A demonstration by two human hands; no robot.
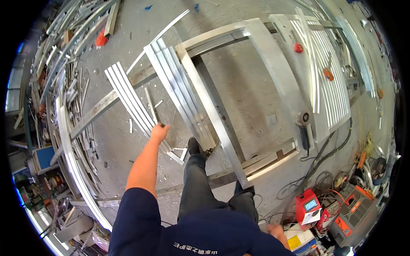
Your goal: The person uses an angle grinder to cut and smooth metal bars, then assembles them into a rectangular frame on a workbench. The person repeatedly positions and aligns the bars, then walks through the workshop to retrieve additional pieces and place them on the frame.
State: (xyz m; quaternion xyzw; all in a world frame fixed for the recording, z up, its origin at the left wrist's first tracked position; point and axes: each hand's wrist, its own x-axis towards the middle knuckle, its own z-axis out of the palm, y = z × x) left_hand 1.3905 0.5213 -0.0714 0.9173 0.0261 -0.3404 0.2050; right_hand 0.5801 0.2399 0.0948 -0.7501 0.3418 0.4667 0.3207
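Note:
My left hand [159,133] is closed in a fist over the lower part of a bundle of narrow silvery metal bars [131,94]. A small dark tip shows at the fist; what it belongs to I cannot make out. Just right of it lie several wider silvery metal profiles [178,87], side by side. A large rectangular metal frame [213,112] stands right of these, resting on long support beams [96,113]. My right hand [277,232] is low at the right, beside a white and yellow box [299,239], with its fingers mostly hidden.
An angle grinder [303,128] sits at the frame's right corner. Beyond it lies a slatted metal panel [331,85] with an orange tool [328,74]. Red welding machines [308,207] and cables [318,160] occupy the lower right. Scrap metal [79,89] piles up at the left.

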